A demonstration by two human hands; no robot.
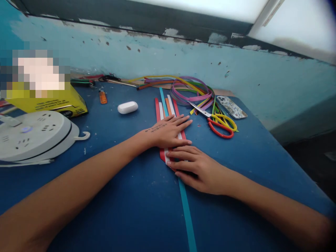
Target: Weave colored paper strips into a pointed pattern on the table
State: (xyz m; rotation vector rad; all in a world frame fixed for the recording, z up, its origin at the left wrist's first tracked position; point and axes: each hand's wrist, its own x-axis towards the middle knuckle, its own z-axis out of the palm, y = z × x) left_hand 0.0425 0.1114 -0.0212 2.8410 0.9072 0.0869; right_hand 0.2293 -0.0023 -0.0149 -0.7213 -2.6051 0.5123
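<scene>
Several red, white and orange strips lie side by side as a narrow woven band [162,154] on the blue table. A long teal strip [187,213] runs out of the band's near end toward me, and a teal end also shows at its far side. My left hand [172,132] rests flat across the band with fingers spread. Just nearer to me, my right hand [196,166] lies over the lower part of the band, fingers stretched out and touching it. Both hands hide much of the weave. Scissors [219,122] with red and yellow handles lie to the right, blades apart.
Coiled coloured strips [193,91] and a phone [232,107] lie behind the scissors. A white earbud case [127,107], an orange lighter [103,97], a yellow box [76,101] and a round white device [39,136] with a hook stand left. The wall borders the back.
</scene>
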